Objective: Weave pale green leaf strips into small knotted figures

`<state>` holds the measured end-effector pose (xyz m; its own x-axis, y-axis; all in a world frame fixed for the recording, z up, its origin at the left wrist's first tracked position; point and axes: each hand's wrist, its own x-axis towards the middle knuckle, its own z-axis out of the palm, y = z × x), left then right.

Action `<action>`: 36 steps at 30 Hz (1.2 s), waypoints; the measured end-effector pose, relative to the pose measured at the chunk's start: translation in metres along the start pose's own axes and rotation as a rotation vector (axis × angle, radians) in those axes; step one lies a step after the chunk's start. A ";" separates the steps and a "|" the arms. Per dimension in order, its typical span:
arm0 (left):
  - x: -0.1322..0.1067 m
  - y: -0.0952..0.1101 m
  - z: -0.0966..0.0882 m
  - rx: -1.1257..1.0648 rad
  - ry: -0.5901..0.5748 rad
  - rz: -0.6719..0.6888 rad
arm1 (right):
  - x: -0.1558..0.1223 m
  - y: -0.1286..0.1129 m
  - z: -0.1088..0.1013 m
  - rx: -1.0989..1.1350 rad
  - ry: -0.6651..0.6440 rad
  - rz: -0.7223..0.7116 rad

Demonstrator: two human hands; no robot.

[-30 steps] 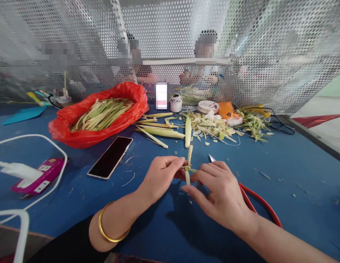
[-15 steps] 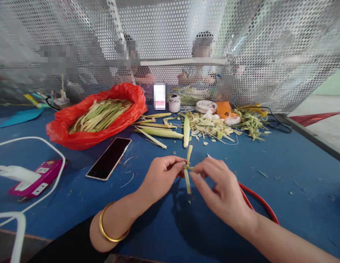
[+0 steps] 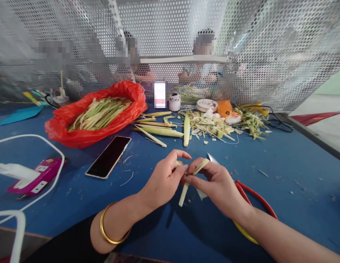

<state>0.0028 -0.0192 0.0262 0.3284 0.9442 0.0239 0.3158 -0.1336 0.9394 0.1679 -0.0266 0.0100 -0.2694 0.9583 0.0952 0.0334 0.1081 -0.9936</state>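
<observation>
My left hand and my right hand meet over the blue table, both pinched on a pale yellow-green leaf strip that slants down to the left between them. A gold bangle sits on my left wrist. A scissors blade tip shows just behind my right hand, and its red and yellow handles lie beside my right wrist.
A red plastic bag full of leaf strips lies at back left, a black phone in front of it. Leaf scraps, tape rolls and an orange thing lie at the back. A pink power strip with white cable sits left. Behind a perforated screen sit other people.
The leaf strip has tilted from upright to slanting, and both hands have closed in on it and shifted slightly toward me.
</observation>
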 end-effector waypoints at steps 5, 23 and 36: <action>-0.002 0.000 0.001 -0.082 0.027 -0.020 | 0.002 -0.001 0.000 0.006 -0.034 -0.025; 0.001 0.005 -0.001 -0.129 0.036 -0.035 | -0.004 0.000 0.002 -0.021 0.041 -0.068; 0.001 0.003 0.003 -0.174 0.044 -0.064 | -0.003 -0.001 0.001 -0.017 -0.021 0.006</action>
<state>0.0071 -0.0194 0.0278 0.2719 0.9620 -0.0267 0.1750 -0.0221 0.9843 0.1673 -0.0296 0.0110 -0.2892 0.9532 0.0880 0.0510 0.1071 -0.9929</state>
